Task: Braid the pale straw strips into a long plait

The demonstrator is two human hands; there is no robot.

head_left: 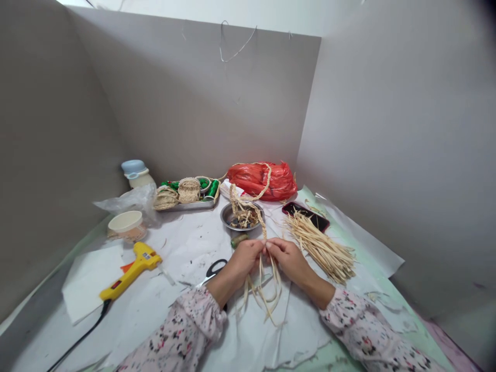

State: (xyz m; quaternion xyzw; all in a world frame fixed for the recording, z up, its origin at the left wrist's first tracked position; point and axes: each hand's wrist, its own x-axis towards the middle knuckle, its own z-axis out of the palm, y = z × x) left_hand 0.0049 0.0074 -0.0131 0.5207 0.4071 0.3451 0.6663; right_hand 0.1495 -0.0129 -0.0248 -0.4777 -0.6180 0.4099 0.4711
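A pale straw braid (264, 227) runs down between my two hands from the far side of the table. My left hand (248, 257) pinches its lower end from the left. Close against it, my right hand (284, 256) pinches the same end from the right. Loose, unbraided straw strands (267, 305) hang below my fingers toward me. Further up, the braid loops over a metal bowl (228, 226) holding dark and tan scraps, and on across a red plastic bag (281, 183). A small green-brown spool (239, 239) lies just beyond my left hand.
Black-handled scissors (214, 268) lie left of my left wrist. A yellow glue gun (129, 274) with a cord, a paper cup (126, 227) and a tray (189, 206) of braid coils and green thread are further left. Right are a straw bundle (325, 248) and a phone (315, 219). Grey partitions (201, 103) enclose the table.
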